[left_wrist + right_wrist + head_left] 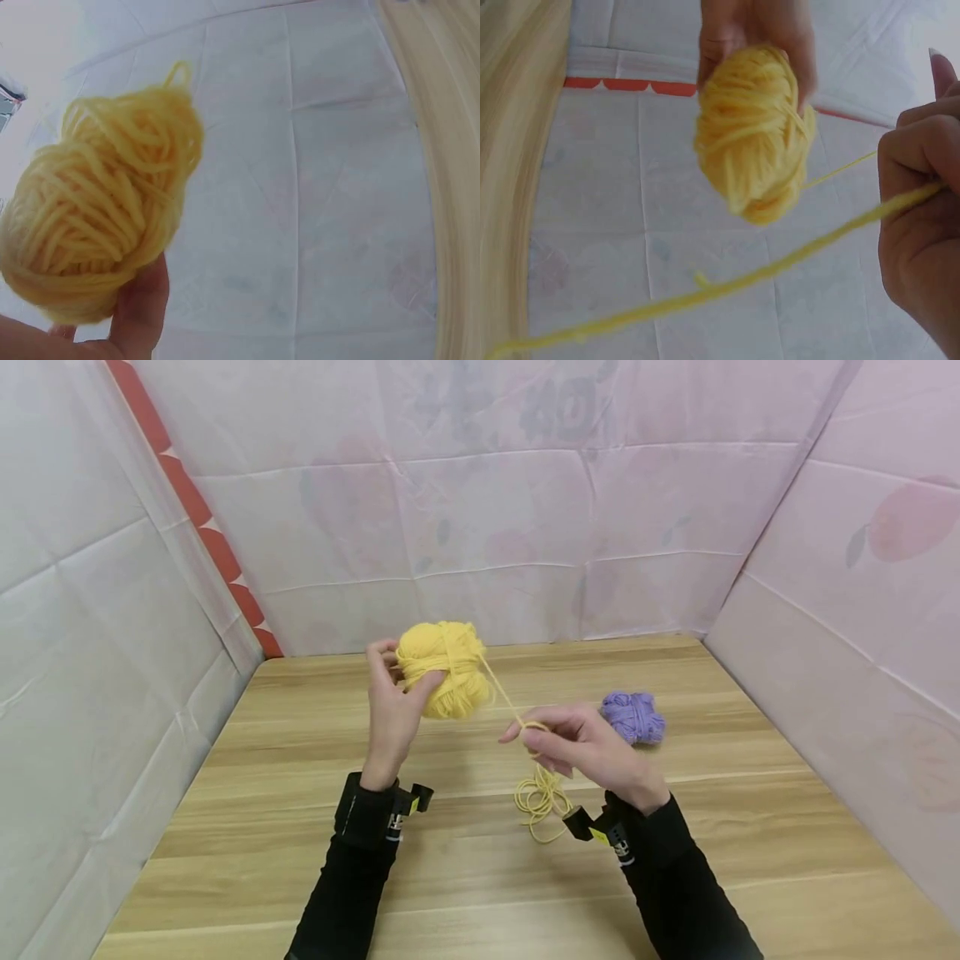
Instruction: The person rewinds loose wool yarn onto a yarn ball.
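Observation:
A ball of yellow yarn (450, 652) is held above the table by my left hand (395, 718), thumb in front and fingers behind it. In the left wrist view the yarn ball (97, 202) shows its wound strands, with fingers below it. To the right, my right hand (581, 745) pinches the yellow strand (501, 687) that runs from the ball. The strand (727, 287) continues past the curled fingers in the right wrist view. Below that hand, loose yellow yarn (542, 797) lies in loops on the table.
A ball of purple yarn (633, 718) sits on the wooden table (285, 827), just beyond the right hand. Pale sheets (487, 518) rise behind the table and on both sides. A red scalloped strip (191, 493) runs down the left back corner.

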The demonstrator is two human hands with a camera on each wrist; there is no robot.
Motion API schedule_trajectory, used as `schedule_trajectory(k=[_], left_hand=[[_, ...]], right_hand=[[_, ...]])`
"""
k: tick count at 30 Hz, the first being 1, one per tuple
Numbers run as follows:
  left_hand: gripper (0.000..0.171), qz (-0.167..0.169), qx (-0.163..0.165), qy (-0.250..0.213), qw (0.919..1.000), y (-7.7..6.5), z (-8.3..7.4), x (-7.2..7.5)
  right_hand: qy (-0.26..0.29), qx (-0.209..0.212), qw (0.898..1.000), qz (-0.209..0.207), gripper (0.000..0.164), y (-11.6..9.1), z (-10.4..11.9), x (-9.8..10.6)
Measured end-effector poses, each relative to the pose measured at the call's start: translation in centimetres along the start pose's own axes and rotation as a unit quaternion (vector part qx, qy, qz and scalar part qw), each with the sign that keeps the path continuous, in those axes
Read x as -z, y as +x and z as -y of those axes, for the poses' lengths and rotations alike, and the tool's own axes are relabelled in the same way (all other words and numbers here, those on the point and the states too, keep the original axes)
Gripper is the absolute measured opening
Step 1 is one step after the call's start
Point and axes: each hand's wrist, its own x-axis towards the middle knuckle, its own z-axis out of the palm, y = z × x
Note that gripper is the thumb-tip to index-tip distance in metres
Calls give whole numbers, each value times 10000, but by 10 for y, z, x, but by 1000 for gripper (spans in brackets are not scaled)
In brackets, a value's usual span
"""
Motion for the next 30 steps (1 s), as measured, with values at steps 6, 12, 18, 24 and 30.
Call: schedule_trajectory(k=[6,12,18,24,30], left_hand=[[49,-523,-290,-984,9933,1,-1,0],[43,-555,-366,-2114,9751,1,-5,2],[35,-348,-134,-3179,9474,1,-12,7],[32,-577,-376,-3641,9288,4,-18,22],[35,-955,-683,-3725,9206,8,-21,39]], right_hand=[[-345,122,9959,828,24,9,-2,-16],[-892,58,9889,1183,24,15,-14,-18],[-1024,-176,9817,1594,23,23,-42,-6],[-1175,-881,9719,1839,24,23,-74,21],[-1741,-1707,9512,1893,24,10,-91,44]])
